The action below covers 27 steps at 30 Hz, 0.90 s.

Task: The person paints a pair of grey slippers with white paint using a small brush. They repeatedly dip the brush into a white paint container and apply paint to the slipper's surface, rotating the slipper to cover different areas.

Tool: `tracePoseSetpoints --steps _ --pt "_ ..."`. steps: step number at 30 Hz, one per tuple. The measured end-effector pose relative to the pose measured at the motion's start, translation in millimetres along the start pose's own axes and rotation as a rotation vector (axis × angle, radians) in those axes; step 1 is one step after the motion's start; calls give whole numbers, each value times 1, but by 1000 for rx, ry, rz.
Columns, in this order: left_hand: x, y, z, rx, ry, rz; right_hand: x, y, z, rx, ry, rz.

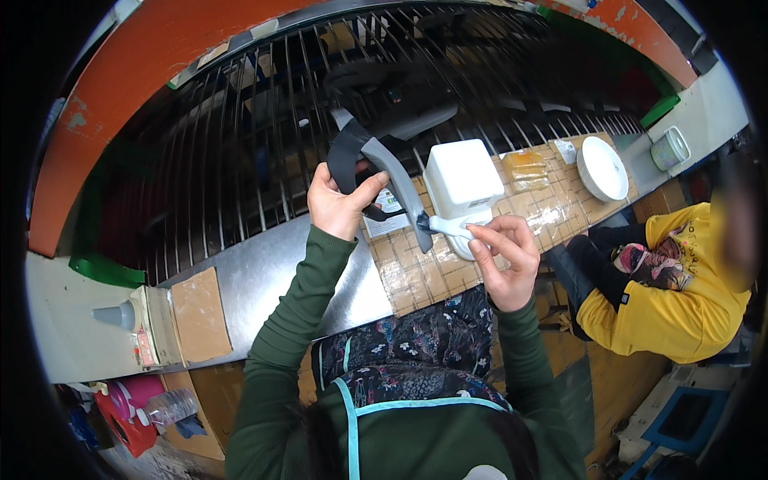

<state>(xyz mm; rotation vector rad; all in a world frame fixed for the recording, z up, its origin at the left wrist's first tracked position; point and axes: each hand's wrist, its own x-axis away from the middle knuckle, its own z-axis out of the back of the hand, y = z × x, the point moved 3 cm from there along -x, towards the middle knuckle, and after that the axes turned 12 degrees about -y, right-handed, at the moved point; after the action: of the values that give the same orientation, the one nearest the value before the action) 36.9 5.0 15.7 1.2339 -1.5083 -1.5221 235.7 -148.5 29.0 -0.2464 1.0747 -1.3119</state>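
Observation:
My left hand [340, 204] grips a curved grey and black piece [400, 180] that looks like a shoe sole, holding it up over the front edge of the roller conveyor. A small brush [448, 227] with a pale handle is pinched in my right hand [508, 260]. Its dark tip meets the lower end of the grey strip. Just behind the brush stands a white square-sided container [462, 178] with a round white cup at its foot, partly covered by my fingers and the brush.
Metal rollers [240, 152] run along the far side, carrying blurred dark and grey pieces [416, 120]. On the taped cardboard [424, 284] sit amber blocks [526, 170] and a white bowl [602, 170]. A person in a yellow top [672, 280] sits at the right.

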Motion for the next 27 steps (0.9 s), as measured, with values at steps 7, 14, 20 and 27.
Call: tracePoseSetpoints --steps 7,14,20,27 --pt "-15 -2 3 114 9 188 -22 -8 0 41 46 102" --pt "-27 7 10 223 -103 392 -51 -20 3 138 46 235" --pt "-32 17 15 254 -115 525 -68 -31 6 184 22 328" --pt "-38 22 20 256 -162 654 -79 -38 8 226 13 421"
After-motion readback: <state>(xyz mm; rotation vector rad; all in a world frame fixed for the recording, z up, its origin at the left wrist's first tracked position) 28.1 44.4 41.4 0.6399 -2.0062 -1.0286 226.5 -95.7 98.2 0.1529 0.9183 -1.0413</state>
